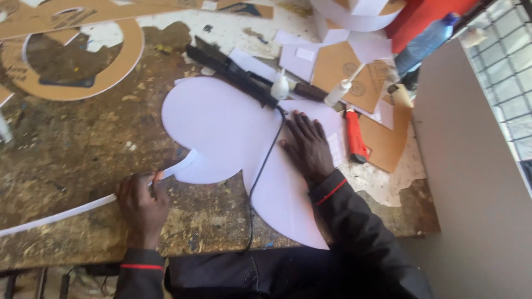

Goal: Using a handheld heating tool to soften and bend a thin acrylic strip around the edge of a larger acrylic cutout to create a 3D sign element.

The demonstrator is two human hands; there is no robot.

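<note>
Plastic sheet (227,133), white and lobed, is being pressed flat at the centre of the frame by the right hand (307,147), fingers spread open. A white strip (83,209) along its lower left edge is being pinched by the closed left hand (143,202). A black cable (265,160) is lying across the sheet, and an orange knife (354,135) is resting just right of it.

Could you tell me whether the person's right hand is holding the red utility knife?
No: the right hand lies flat on the white cut-out sheet, while the red utility knife rests apart on the table beside it.
</note>
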